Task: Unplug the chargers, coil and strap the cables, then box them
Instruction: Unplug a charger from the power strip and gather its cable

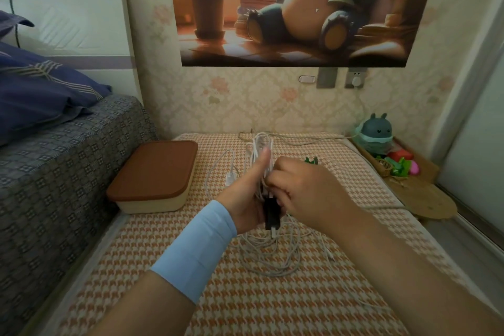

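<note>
My left hand (246,194) grips an upright bundle of coiled white cable (260,150), thumb raised along it. A black charger plug (271,214) hangs at the bundle's lower end. My right hand (305,191) pinches the cable at the bundle's middle. Loose white cable (275,256) trails in loops on the orange houndstooth mat (245,294) below the hands. A second white charger (230,178) with its cable lies on the mat behind my left hand. A cream box with a brown lid (155,172) sits shut at the left.
A bed with a patterned cover (54,172) borders the mat on the left. A white plug (356,81) sits in a wall socket at the back. A small green item (312,161) lies behind my right hand. A tray of toys (392,161) stands at the right.
</note>
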Motion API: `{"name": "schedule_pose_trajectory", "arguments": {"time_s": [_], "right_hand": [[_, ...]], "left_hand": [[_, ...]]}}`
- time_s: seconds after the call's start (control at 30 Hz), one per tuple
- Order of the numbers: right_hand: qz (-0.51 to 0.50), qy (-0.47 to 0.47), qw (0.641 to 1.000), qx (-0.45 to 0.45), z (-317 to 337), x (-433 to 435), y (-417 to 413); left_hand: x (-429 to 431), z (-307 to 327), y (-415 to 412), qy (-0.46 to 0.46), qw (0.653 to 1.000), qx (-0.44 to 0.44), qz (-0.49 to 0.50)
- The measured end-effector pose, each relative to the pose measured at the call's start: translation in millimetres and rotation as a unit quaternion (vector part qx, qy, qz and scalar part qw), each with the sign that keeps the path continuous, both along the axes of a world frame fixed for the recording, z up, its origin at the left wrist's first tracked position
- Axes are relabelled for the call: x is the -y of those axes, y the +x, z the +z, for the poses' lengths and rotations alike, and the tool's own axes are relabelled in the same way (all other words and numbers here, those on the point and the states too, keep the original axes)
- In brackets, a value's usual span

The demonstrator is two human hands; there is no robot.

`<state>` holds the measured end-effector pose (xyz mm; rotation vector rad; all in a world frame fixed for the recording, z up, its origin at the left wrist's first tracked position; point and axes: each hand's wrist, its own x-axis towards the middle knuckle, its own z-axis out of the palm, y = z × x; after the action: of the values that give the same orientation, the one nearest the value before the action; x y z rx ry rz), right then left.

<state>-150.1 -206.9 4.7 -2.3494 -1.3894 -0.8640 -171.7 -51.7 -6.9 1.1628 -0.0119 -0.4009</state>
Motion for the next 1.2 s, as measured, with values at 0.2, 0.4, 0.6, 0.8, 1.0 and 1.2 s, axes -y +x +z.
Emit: {"name": "schedule_pose_trajectory", "arguments": {"time_s": [0.2, 0.4, 0.6, 0.8, 1.0, 1.2], "right_hand": [[0.022, -0.070, 0.997, -0.024, 8.4, 7.1, 6.9], [0.064, 0.277, 0.943, -0.172, 7.7, 2.6, -2.6], [-0.034, 0.334, 0.942, -0.028, 3.5, -4.1, -3.5], [-0.144, 0.246, 0.941, -0.182, 6.9, -8.3, -2.4], [-0.098, 0.278, 0.947, -0.125, 0.8, -10.0, 2.9], [-0.041, 0.279, 0.955, -0.097, -12.8, -11.3, 13.0]], "left_hand": [[-9.2, 4.4, -2.1, 0.028, 0.998, 0.009, 0.051], [-13.8, 20.3, -9.1, 0.133, 0.987, 0.083, 0.043], [-6.8, 26.5, -8.6, 0.369, 0.887, 0.222, 0.166], [-11.4, 10.2, -4.4, 0.711, 0.550, 0.400, 0.178], [-9.3, -1.9, -3.8, 0.651, 0.608, 0.412, 0.193], [-4.1, -1.3, -4.1, 0.687, 0.582, 0.411, 0.144]]}}
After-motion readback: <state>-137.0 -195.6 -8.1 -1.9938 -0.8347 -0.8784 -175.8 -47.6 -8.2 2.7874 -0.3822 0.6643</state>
